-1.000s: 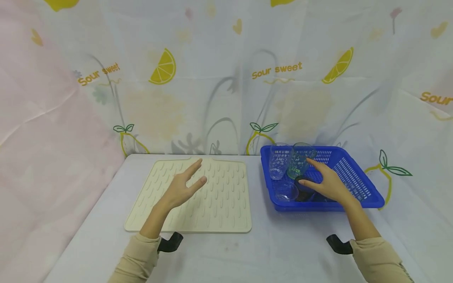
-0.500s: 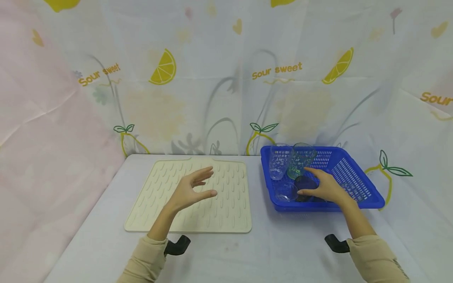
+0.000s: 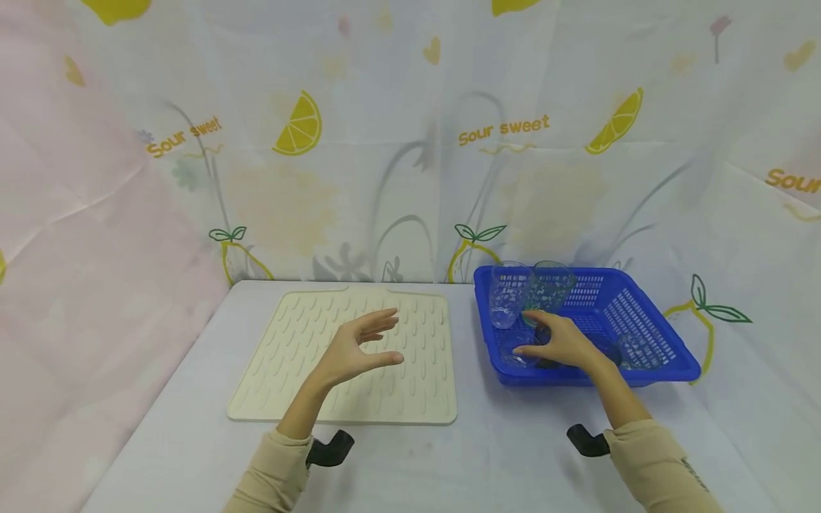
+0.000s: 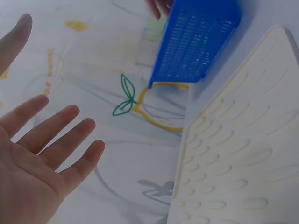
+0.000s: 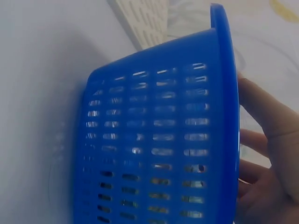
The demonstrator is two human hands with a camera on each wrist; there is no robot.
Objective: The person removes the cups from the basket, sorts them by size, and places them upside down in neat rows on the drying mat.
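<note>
My right hand (image 3: 561, 344) reaches over the front of a blue plastic basket (image 3: 667, 370), thumb and forefinger spread apart near a short clear glass (image 3: 509, 348). Behind these fingers stand a tall clear glass (image 3: 508, 296) and a green-tinted glass (image 3: 553, 283). The hand partly hides dark glassware beneath it; another clear glass (image 3: 638, 351) lies at the basket's right. In the right wrist view, the basket wall hides the fingertips. My left hand (image 3: 351, 354) hovers over a cream ridged mat (image 3: 410, 399), holding nothing; its fingers look loosely extended in the left wrist view.
A white cloth (image 3: 449, 463) covers the table under the mat and basket. A lemon-patterned curtain (image 3: 385, 178) hangs close behind both. The basket's raised rim surrounds the glasses.
My right hand has shifted left and slightly down in the basket, from above the dark glass towards the short clear one. My left hand has moved right over the mat.
</note>
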